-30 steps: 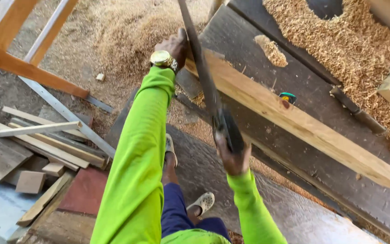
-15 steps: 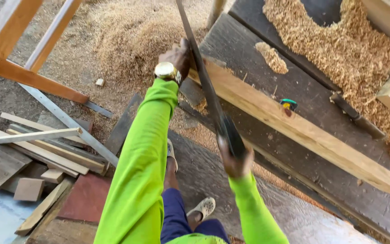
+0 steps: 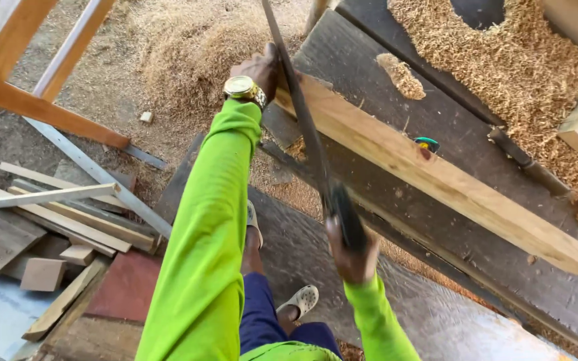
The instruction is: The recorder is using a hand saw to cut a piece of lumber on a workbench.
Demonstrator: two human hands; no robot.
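Little displacement is recorded since the earlier frames: the handsaw (image 3: 306,127) has been carried a short way along its stroke, with its handle drawn slightly nearer the body. The right hand (image 3: 350,251) is closed around the saw's handle. The left hand (image 3: 260,69) is pressed on the end of the long timber beam (image 3: 449,180), steadying it where the blade crosses. The beam lies diagonally across the dark workbench (image 3: 436,127), with wood shavings (image 3: 523,67) heaped beyond it. The cut is judged to be in progress and not completed.
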